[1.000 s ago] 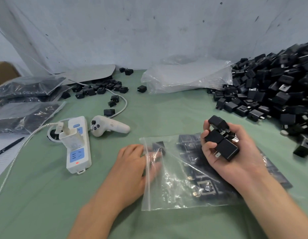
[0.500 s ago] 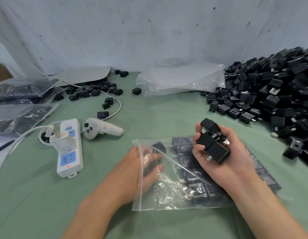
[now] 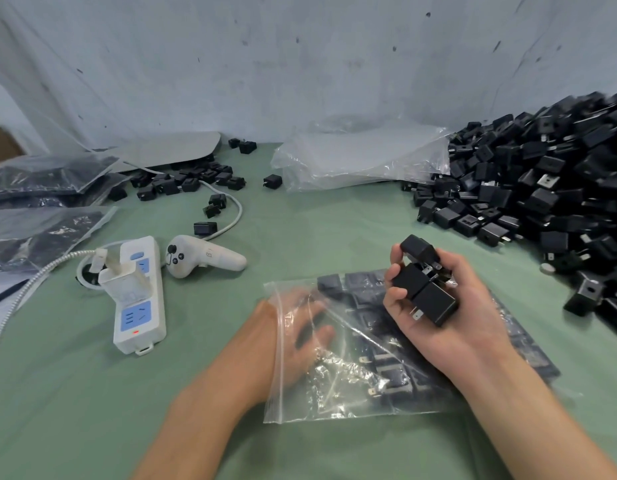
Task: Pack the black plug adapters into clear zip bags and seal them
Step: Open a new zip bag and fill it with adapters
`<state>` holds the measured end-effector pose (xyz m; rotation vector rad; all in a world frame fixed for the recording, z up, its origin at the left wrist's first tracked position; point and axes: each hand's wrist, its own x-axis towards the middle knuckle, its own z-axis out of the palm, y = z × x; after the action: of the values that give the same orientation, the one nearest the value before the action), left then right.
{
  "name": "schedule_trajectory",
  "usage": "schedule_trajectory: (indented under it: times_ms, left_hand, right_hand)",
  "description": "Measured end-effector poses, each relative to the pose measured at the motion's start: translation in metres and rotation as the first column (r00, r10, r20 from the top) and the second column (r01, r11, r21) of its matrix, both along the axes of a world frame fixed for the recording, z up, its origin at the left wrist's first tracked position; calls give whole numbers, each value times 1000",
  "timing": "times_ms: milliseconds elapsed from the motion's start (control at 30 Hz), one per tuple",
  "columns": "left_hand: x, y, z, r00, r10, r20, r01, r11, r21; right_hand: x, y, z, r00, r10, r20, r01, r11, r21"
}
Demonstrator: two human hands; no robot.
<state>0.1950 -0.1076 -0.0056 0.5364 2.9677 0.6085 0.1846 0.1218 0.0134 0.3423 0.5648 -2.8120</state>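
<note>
A clear zip bag lies flat on the green table in front of me, its mouth facing left, with rows of black plug adapters inside. My left hand is pushed into the bag's mouth, fingers spread and fairly straight under the plastic. My right hand hovers above the bag's right half and grips a clutch of three black plug adapters. A large heap of loose black adapters fills the right side of the table.
A white power strip with a charger plugged in and a white handheld controller lie at left. Empty clear bags are stacked at the back. Filled bags sit far left. Scattered adapters lie at back left.
My left hand has slid from the bag's mouth deeper inside it. My right hand still holds the same adapters above the bag.
</note>
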Motion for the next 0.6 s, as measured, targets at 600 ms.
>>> schedule_trajectory:
  times_ms: [600]
  left_hand:
    - [12, -30, -1, 943, 303, -140, -227, 890, 395]
  right_hand:
    - [3, -1, 8, 999, 25, 23, -26, 1000, 17]
